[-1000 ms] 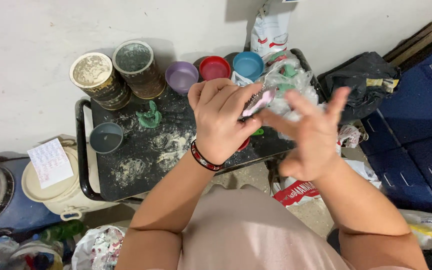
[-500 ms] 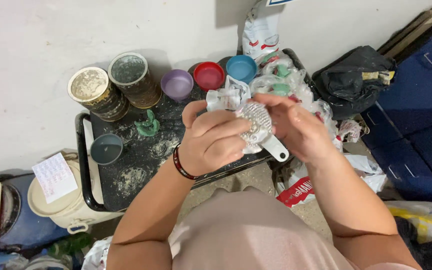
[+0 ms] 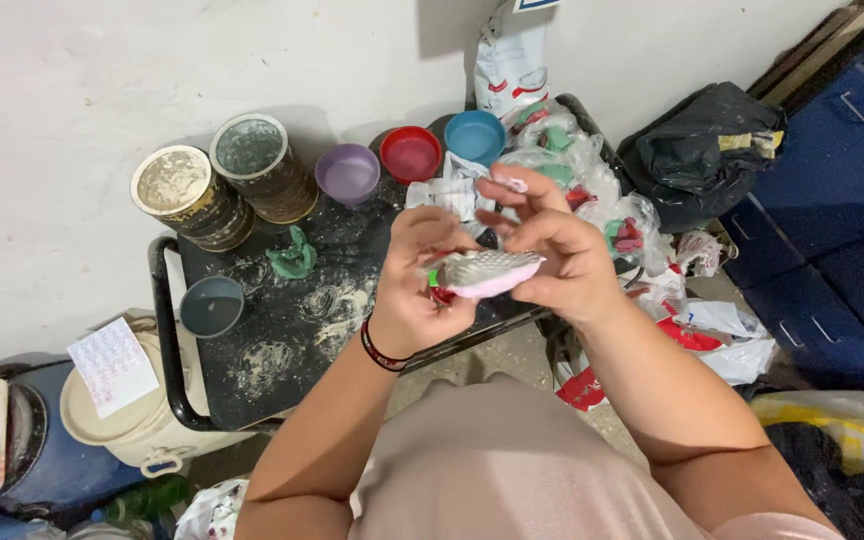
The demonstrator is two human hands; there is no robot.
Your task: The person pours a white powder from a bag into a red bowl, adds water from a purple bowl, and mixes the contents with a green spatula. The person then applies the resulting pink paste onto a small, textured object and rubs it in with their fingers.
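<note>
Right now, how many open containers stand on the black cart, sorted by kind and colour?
Tall round tins: 2
Purple cup: 1
Red cup: 1
Blue cup: 1
Grey cup: 1
Total: 6
All six stand apart from the left hand and right hand, which together hold a studded pink mould above the black cart.

Single head-worn camera, looking steeply down from above the person's chest, close over both hands at centre, black worktop (image 3: 282, 330) just beyond toward 11 o'clock, white wall (image 3: 72, 80) at 12, floor clutter at 3 and 8
</note>
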